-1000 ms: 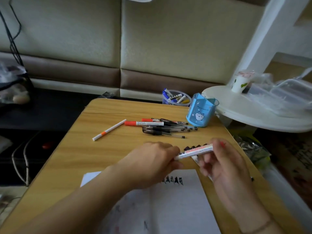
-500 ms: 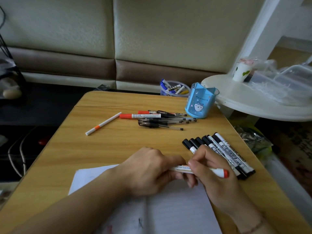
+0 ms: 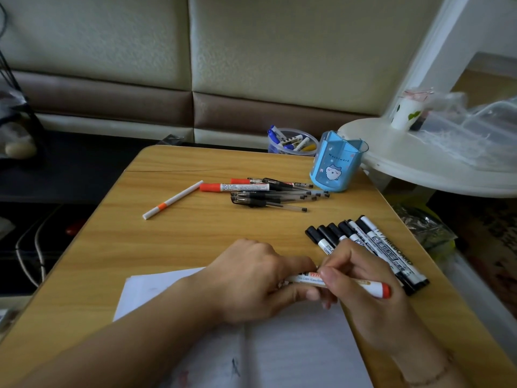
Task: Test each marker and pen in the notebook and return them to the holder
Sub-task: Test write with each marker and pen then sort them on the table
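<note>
Both hands hold one white marker with a red end (image 3: 361,285) level above the open notebook (image 3: 293,354). My left hand (image 3: 251,281) grips its left end, which is hidden in the fingers. My right hand (image 3: 361,292) pinches the barrel near the middle. A row of several black-capped whiteboard markers (image 3: 363,245) lies just right of the hands. Further back lie a red-capped marker (image 3: 235,187), a heap of black pens (image 3: 274,196) and a thin white pen with an orange band (image 3: 172,200). The blue holder (image 3: 335,161) stands at the table's far right.
The wooden table (image 3: 195,236) ends close on the left and right. A clear tub of markers (image 3: 291,142) sits behind its far edge. A white round side table (image 3: 419,163) with a cup and plastic bags overhangs the right corner. A padded sofa back fills the rear.
The hands brought the red-ended marker down from above the table toward the notebook page, and the right hand's grip shifted along the barrel. The view tilted down slightly.
</note>
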